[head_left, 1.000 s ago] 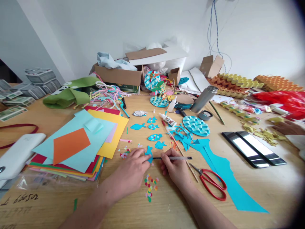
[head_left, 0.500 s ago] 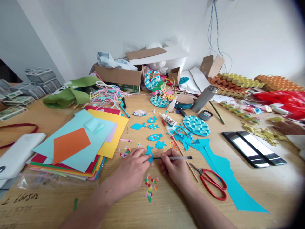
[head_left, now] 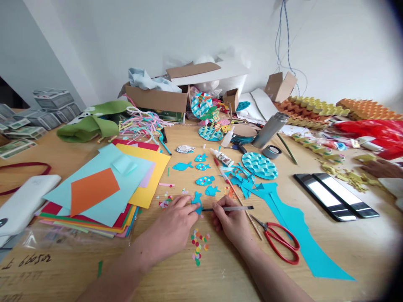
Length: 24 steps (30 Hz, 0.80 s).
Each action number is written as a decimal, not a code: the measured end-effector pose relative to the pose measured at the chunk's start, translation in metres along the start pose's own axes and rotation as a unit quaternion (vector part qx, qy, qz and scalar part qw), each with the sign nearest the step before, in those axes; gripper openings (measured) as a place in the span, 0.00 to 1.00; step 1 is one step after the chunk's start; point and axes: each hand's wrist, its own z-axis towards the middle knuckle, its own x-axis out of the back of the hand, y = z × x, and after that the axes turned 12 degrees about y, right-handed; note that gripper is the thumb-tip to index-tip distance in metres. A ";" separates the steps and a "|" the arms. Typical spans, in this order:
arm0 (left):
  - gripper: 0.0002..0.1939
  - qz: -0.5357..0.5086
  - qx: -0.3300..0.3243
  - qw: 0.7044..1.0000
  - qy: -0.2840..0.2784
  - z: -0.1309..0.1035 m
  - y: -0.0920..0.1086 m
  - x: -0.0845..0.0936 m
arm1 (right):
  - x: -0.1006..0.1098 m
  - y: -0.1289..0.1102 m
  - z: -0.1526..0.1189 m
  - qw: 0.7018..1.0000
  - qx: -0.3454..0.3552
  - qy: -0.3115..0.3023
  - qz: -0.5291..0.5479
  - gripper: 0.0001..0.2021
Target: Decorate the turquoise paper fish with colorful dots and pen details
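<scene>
My right hand (head_left: 232,220) is closed around a slim dark pen (head_left: 241,208), whose tip points left at a blue paper fish (head_left: 197,199). The fingertips of my left hand (head_left: 176,222) lie on that fish and press it to the table; the fingers are stretched out, and they hide part of it. Above my hands lie more blue fish, some with coloured dots, such as a dotted one (head_left: 205,180) and a plain one (head_left: 182,166). Small round paper dots (head_left: 197,251) are scattered below, between my forearms.
Red-handled scissors (head_left: 281,241), a long brush (head_left: 239,197) and blue paper (head_left: 305,235) lie right of my right hand. Coloured paper (head_left: 94,191) is stacked at left. Glue (head_left: 223,157), a steel flask (head_left: 270,130) and two black phones (head_left: 335,197) lie further out. Another person's hand (head_left: 382,168) shows at far right.
</scene>
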 end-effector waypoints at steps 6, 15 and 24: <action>0.20 -0.008 0.000 1.000 0.001 0.001 -0.001 0.000 | 0.002 0.001 0.000 1.000 0.006 -0.008 0.005 0.24; 0.22 -0.009 0.025 1.000 0.010 -0.002 0.001 -0.001 | 0.008 0.002 -0.001 0.983 0.178 0.050 -0.007 0.19; 0.17 0.012 0.045 0.999 0.005 -0.001 0.002 0.002 | 0.007 0.002 0.005 0.884 0.406 -0.035 -0.228 0.14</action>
